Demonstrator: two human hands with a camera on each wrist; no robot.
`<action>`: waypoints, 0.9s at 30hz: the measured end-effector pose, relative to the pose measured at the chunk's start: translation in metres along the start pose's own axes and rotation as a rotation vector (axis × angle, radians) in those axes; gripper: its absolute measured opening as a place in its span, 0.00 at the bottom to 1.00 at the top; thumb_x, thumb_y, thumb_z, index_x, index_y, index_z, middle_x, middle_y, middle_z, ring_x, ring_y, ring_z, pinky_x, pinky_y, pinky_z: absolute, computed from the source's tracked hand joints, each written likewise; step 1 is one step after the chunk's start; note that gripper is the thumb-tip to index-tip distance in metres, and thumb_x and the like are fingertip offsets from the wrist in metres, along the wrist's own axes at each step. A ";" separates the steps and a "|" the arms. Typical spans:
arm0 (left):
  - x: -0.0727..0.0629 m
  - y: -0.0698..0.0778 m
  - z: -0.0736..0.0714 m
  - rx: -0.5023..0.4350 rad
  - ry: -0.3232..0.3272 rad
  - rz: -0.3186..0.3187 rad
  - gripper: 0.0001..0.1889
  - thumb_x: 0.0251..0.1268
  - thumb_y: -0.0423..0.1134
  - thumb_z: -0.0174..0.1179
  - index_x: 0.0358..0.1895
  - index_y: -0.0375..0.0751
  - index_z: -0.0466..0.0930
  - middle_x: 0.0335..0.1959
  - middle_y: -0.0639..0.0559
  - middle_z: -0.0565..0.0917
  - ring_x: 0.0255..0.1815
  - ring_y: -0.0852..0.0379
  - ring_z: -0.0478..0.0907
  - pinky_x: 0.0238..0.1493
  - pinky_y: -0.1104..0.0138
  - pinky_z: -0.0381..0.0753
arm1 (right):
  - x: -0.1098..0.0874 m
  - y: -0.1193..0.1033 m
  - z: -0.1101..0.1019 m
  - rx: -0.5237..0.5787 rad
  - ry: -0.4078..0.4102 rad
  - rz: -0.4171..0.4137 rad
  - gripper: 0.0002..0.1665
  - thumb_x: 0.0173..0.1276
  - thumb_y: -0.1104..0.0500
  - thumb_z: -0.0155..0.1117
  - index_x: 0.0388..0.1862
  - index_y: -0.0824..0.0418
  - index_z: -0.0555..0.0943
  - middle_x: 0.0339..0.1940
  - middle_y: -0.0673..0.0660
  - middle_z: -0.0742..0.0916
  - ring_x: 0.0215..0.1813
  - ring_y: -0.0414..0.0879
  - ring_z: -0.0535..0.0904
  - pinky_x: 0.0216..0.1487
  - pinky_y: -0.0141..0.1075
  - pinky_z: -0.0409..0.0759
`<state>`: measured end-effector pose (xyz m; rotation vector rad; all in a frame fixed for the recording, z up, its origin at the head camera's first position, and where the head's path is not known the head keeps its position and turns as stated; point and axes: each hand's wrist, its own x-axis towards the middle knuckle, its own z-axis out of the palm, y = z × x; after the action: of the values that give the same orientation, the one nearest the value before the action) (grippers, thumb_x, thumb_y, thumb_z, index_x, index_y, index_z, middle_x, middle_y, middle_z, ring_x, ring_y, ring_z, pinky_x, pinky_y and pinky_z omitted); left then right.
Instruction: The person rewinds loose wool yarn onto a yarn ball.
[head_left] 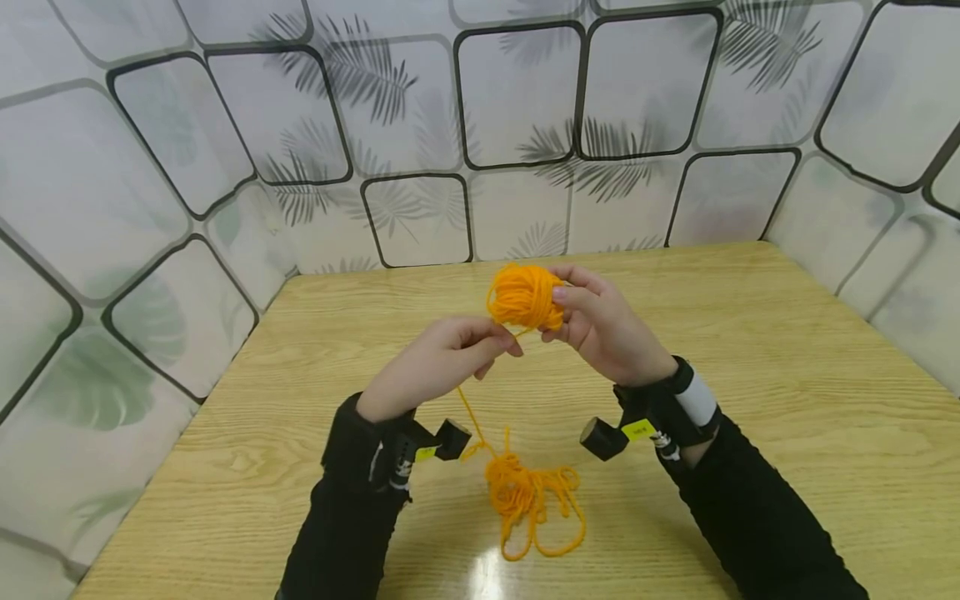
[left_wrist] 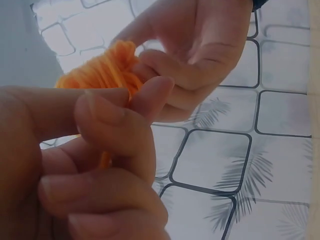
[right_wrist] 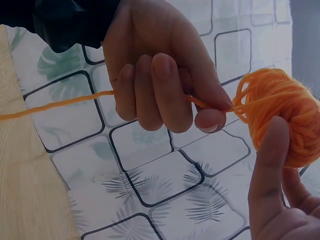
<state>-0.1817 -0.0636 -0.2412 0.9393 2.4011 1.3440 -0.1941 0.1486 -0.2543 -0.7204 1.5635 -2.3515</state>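
An orange ball of yarn (head_left: pixel 527 297) is held above the table between the thumb and fingers of my right hand (head_left: pixel 606 327). Close beside it on the left, my left hand (head_left: pixel 438 360) pinches the yarn strand, its fingers curled. In the right wrist view the strand (right_wrist: pixel 60 103) runs through the curled fingers of the left hand (right_wrist: pixel 152 85) and up to the ball (right_wrist: pixel 282 112). From the left hand the strand drops to a loose, looped heap of orange yarn (head_left: pixel 513 487) on the table. In the left wrist view the left fingers partly hide the ball (left_wrist: pixel 102 70).
The light wood table (head_left: pixel 300 467) extends under both hands. A pale cloth or sheet (head_left: pixel 517 108) with dark rounded outlines and leaf prints stands behind it and at both sides. Each wrist wears a black strap with a small camera (head_left: pixel 604 438).
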 end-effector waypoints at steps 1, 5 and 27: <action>0.000 -0.001 -0.001 0.002 0.000 -0.008 0.13 0.73 0.39 0.44 0.46 0.38 0.79 0.22 0.50 0.69 0.18 0.56 0.58 0.23 0.67 0.59 | 0.000 0.000 0.000 0.010 -0.013 0.000 0.15 0.69 0.63 0.45 0.54 0.63 0.66 0.43 0.55 0.77 0.36 0.43 0.74 0.36 0.30 0.75; 0.002 -0.004 -0.003 0.001 0.002 -0.047 0.13 0.73 0.40 0.43 0.44 0.40 0.78 0.22 0.50 0.68 0.17 0.56 0.56 0.23 0.67 0.58 | -0.001 0.000 -0.001 0.040 -0.072 -0.002 0.14 0.69 0.64 0.44 0.52 0.62 0.69 0.41 0.54 0.79 0.35 0.43 0.74 0.35 0.31 0.74; -0.002 -0.010 -0.017 -0.234 -0.050 -0.046 0.15 0.73 0.44 0.44 0.34 0.37 0.72 0.18 0.51 0.59 0.18 0.56 0.54 0.25 0.67 0.56 | 0.003 0.003 -0.008 -0.253 -0.480 0.037 0.11 0.66 0.60 0.55 0.46 0.61 0.73 0.37 0.53 0.81 0.32 0.41 0.76 0.32 0.33 0.77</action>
<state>-0.1929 -0.0800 -0.2404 0.8389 2.1562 1.5250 -0.2009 0.1524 -0.2589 -1.1918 1.6357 -1.7853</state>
